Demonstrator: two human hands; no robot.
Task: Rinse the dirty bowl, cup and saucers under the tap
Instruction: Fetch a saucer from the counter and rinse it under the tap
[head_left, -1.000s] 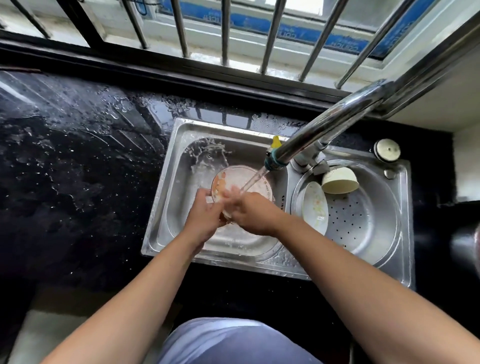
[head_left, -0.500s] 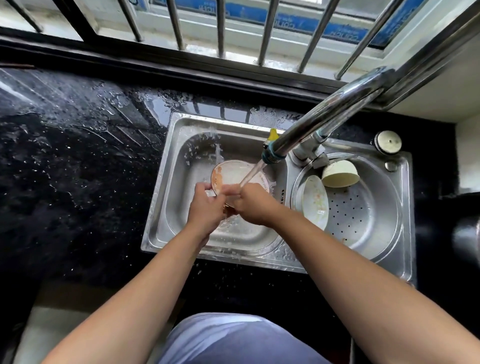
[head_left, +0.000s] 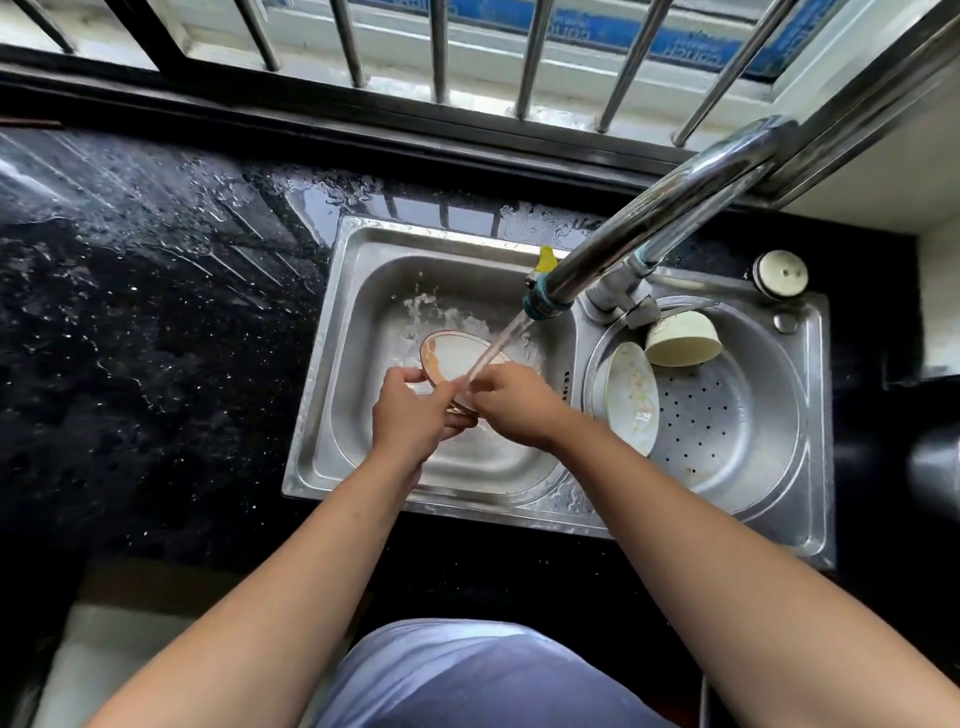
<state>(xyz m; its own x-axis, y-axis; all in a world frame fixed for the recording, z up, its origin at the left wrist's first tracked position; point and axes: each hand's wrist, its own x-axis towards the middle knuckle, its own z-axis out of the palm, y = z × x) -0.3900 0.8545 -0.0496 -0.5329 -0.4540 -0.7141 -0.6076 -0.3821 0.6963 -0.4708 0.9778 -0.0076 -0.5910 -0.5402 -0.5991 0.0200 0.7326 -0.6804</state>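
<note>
A dirty dish (head_left: 457, 358) is held tilted over the left basin (head_left: 363, 312), under the water (head_left: 498, 343) from the tap (head_left: 649, 218). Its near edge is gripped by the left hand (head_left: 415, 415) and the right hand (head_left: 514, 402). In the right basin (head_left: 769, 415) a flowered saucer (head_left: 631, 397) is leaned on the wall. A cream cup (head_left: 683, 340) is laid on its side just behind it.

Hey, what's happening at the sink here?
A person is washing up. The left hand and right hand together hold a stained dish tilted under the water running from the tap, over the left basin. Orange residue shows on the dish's rim. In the right basin, a saucer leans against the wall and a cup lies tipped over next to it.
</note>
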